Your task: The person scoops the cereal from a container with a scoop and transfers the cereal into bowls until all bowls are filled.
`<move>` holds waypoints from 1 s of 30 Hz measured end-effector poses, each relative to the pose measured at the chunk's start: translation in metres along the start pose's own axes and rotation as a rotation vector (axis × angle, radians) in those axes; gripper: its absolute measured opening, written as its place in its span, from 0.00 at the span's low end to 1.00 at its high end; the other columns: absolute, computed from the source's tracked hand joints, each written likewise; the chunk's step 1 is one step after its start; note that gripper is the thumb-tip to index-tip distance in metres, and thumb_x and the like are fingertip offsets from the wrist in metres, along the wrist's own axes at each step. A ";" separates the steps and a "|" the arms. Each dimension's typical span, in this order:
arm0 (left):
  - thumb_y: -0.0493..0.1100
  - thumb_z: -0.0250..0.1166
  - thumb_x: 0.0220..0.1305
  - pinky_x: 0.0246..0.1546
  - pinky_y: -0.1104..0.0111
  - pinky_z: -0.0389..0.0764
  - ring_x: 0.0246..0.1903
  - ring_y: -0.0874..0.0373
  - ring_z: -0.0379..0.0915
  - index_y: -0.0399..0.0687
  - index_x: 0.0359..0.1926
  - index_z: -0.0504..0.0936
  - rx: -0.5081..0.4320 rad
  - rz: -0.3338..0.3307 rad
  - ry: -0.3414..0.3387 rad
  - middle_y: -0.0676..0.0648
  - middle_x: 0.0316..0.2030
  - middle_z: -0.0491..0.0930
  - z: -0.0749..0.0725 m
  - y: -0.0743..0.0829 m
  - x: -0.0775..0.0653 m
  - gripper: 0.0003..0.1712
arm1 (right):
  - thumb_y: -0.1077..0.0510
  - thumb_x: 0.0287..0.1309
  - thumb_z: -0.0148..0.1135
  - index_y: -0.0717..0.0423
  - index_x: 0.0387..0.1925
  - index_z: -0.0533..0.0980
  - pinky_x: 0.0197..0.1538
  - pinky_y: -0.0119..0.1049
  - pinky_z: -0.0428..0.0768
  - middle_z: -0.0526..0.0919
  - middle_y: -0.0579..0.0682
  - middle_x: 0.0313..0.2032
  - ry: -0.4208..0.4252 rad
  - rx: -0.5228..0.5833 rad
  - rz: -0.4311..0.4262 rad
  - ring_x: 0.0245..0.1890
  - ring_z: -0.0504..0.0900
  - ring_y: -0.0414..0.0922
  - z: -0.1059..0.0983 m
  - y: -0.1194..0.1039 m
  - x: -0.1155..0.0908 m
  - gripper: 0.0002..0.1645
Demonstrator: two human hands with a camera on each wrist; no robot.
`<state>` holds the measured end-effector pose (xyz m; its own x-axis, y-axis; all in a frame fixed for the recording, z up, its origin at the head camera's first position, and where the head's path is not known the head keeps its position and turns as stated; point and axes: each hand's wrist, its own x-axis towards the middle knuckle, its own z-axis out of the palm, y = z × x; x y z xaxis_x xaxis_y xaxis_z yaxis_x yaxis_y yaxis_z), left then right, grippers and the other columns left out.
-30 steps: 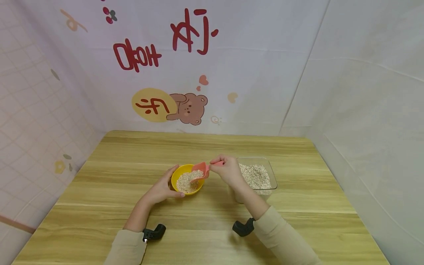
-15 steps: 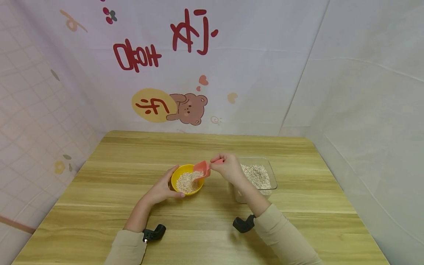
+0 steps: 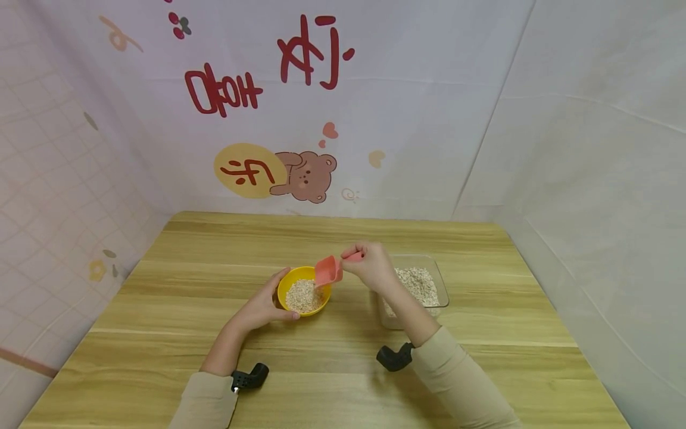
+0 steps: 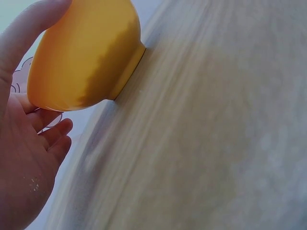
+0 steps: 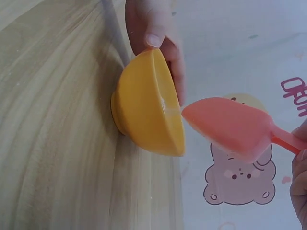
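Note:
A yellow bowl [image 3: 325, 304] stands on the table with pale rolled oats [image 3: 303, 296] inside. My left hand [image 3: 262, 307] holds it by its left side, thumb at the near rim and fingers round the far side; the left wrist view shows the bowl's foot on the wood. Over the bowl's right rim tilts a pink scoop [image 3: 327, 271], lip down toward the oats, and no oats show in it. My right hand [image 3: 371, 269] pinches the scoop's handle. In the right wrist view the scoop [image 5: 230, 125] hangs just above the bowl's mouth.
Right of the bowl stands a clear rectangular container [image 3: 444, 292] with more oats, partly hidden behind my right forearm. The wooden table [image 3: 300, 375] meets printed cloth walls at the back and sides. A black device [image 3: 395, 357] sits on each wrist.
The scoop has tipped more steeply and risen slightly to the right as my right hand lifts. Oats seen in it earlier have left it. My left hand and the bowl stay put.

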<state>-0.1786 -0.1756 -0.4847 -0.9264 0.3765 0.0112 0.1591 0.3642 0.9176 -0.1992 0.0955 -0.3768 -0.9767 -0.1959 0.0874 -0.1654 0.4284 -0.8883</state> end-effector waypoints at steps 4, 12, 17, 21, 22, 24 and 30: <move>0.50 0.80 0.41 0.64 0.48 0.55 0.69 0.42 0.48 0.41 0.74 0.47 -0.007 0.005 -0.002 0.37 0.72 0.48 0.000 0.000 0.000 0.67 | 0.61 0.50 0.69 0.56 0.29 0.82 0.24 0.34 0.74 0.81 0.48 0.22 0.015 0.007 -0.005 0.22 0.75 0.44 -0.001 0.002 0.000 0.03; 0.49 0.81 0.40 0.65 0.48 0.53 0.69 0.42 0.46 0.42 0.74 0.47 0.002 -0.004 0.010 0.37 0.72 0.47 0.001 0.001 -0.001 0.67 | 0.61 0.50 0.70 0.56 0.29 0.83 0.26 0.35 0.76 0.82 0.48 0.24 0.032 0.063 -0.011 0.23 0.77 0.45 0.001 0.013 -0.004 0.03; 0.50 0.81 0.40 0.65 0.47 0.54 0.68 0.41 0.47 0.42 0.74 0.47 0.001 -0.009 0.012 0.37 0.72 0.47 0.001 0.003 -0.001 0.67 | 0.63 0.49 0.69 0.57 0.30 0.83 0.29 0.36 0.77 0.83 0.50 0.25 0.041 0.120 0.011 0.26 0.79 0.52 0.001 0.017 -0.008 0.04; 0.49 0.81 0.40 0.65 0.46 0.52 0.69 0.41 0.47 0.42 0.74 0.47 -0.002 -0.003 0.021 0.38 0.72 0.47 0.001 0.004 -0.001 0.67 | 0.62 0.47 0.69 0.58 0.30 0.83 0.28 0.35 0.76 0.83 0.51 0.24 0.062 0.150 0.036 0.24 0.77 0.49 0.002 0.020 -0.010 0.05; 0.49 0.81 0.40 0.65 0.46 0.52 0.69 0.41 0.46 0.42 0.74 0.48 -0.001 0.001 0.025 0.38 0.72 0.47 0.001 0.004 0.000 0.67 | 0.62 0.47 0.69 0.57 0.30 0.83 0.27 0.35 0.75 0.82 0.51 0.24 0.069 0.156 0.041 0.24 0.77 0.47 0.002 0.021 -0.011 0.06; 0.49 0.81 0.40 0.65 0.45 0.51 0.69 0.41 0.46 0.43 0.74 0.49 0.000 0.020 0.031 0.39 0.72 0.48 0.001 0.005 0.000 0.66 | 0.62 0.47 0.69 0.57 0.31 0.83 0.27 0.34 0.74 0.82 0.51 0.25 0.081 0.168 0.055 0.23 0.75 0.44 0.001 0.022 -0.012 0.06; 0.40 0.79 0.43 0.64 0.39 0.45 0.69 0.38 0.42 0.41 0.73 0.50 0.007 0.017 0.044 0.35 0.71 0.46 -0.001 0.041 -0.010 0.61 | 0.61 0.48 0.70 0.61 0.34 0.83 0.29 0.34 0.75 0.81 0.52 0.27 0.114 0.229 0.096 0.26 0.74 0.43 -0.003 0.024 -0.017 0.10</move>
<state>-0.1632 -0.1652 -0.4471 -0.9374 0.3453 0.0446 0.1774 0.3635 0.9145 -0.1873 0.1121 -0.3985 -0.9977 -0.0579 0.0365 -0.0488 0.2268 -0.9727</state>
